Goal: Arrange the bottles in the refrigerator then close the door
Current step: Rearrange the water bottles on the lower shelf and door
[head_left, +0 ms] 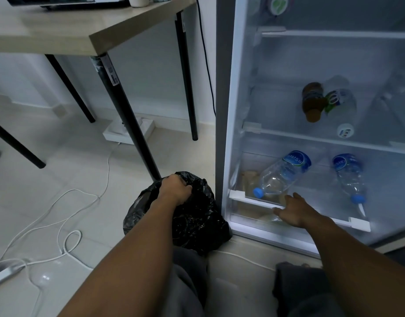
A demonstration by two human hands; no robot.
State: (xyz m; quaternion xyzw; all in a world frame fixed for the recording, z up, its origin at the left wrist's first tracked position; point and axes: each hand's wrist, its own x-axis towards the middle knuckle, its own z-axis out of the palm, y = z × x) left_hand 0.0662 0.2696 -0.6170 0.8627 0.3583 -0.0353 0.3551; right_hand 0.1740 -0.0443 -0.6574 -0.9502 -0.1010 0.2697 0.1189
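Observation:
The refrigerator stands open on the right. On its lowest shelf lie two clear water bottles with blue caps, one at the left and one at the right. On the shelf above lie a brown bottle and a clear bottle with a white cap. My right hand is open, fingers spread, at the front edge of the lowest shelf just below the left water bottle, holding nothing. My left hand grips the top of a black plastic bag on the floor beside the fridge.
A wooden table with black legs stands to the left. White cables and a power strip lie on the tiled floor. A white box sits under the table. My knees are at the bottom.

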